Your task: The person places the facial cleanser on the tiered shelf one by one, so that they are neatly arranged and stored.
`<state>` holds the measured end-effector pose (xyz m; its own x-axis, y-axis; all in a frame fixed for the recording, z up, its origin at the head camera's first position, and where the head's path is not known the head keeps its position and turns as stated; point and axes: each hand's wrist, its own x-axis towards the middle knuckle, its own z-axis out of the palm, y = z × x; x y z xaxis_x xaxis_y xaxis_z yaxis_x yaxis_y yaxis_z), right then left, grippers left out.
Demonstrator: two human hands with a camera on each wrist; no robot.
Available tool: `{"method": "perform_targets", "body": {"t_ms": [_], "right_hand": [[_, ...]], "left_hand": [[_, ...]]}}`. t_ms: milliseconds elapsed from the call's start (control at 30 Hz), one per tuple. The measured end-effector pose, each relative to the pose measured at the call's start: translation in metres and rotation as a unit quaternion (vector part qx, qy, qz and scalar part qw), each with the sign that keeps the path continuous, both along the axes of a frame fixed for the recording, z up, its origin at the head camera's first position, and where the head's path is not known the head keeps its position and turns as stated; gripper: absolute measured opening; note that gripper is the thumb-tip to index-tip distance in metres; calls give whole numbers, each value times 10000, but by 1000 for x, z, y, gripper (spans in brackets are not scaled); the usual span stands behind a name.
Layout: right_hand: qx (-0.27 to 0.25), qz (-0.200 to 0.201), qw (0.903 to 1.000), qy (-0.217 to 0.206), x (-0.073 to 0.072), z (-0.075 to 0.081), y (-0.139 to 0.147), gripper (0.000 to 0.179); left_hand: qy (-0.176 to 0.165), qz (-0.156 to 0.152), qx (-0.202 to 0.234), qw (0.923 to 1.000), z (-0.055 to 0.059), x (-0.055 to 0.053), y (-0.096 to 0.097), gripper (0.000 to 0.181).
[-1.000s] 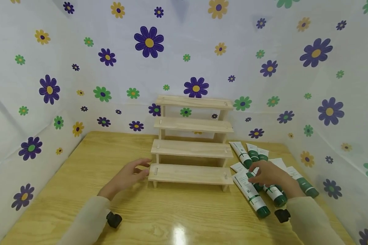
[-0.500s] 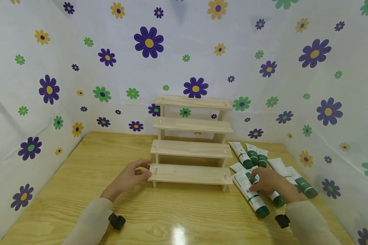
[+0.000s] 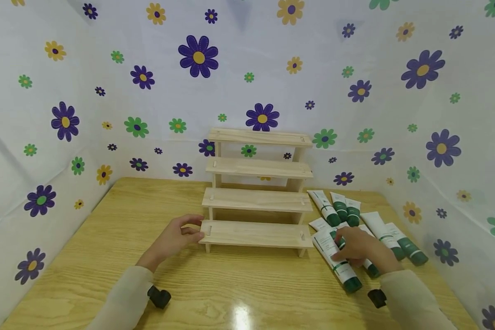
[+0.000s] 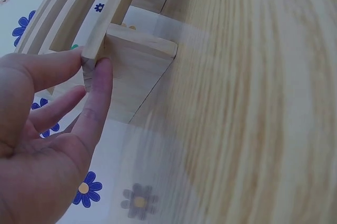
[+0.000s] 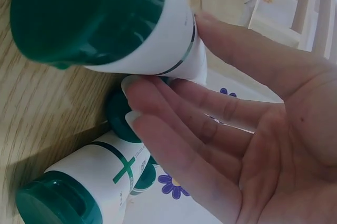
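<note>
Gripping the front tube with the right hand: thumb on one side, fingertips against the other. Tube sits at a slant just right of the rack, green cap toward the person; can't tell if it's touching the table. Left hand pinches the left end of the lowest shelf between thumb and finger. Rack upright, four steps. Other tubes lie in a loose pile behind and beside the right hand. Flowered cloth behind and both sides.
</note>
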<state>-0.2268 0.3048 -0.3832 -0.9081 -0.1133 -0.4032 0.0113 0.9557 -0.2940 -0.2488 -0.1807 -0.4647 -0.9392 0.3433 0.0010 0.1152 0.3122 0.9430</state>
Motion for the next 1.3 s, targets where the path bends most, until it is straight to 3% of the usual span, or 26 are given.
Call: {"method": "perform_targets", "body": {"t_ms": [333, 567, 867, 1133, 1300], "right_hand": [[-177, 56, 9996, -211, 4, -4, -1, 37], [-257, 87, 9988, -409, 6, -7, -6, 32], [-319, 179, 9988, -321, 7, -7, -9, 27], [-404, 103, 9986, -313, 3, 9, 2, 32], [-627, 251, 9977, -67, -3, 24, 10, 28]], "left_hand": [[18, -1, 197, 9998, -7, -3, -2, 58], [56, -40, 243, 9997, -6, -2, -2, 58], [18, -10, 169, 9999, -5, -3, -1, 56], [25, -7, 40, 10000, -2, -3, 1, 56], [-27, -12, 69, 10000, -2, -3, 1, 56]]}}
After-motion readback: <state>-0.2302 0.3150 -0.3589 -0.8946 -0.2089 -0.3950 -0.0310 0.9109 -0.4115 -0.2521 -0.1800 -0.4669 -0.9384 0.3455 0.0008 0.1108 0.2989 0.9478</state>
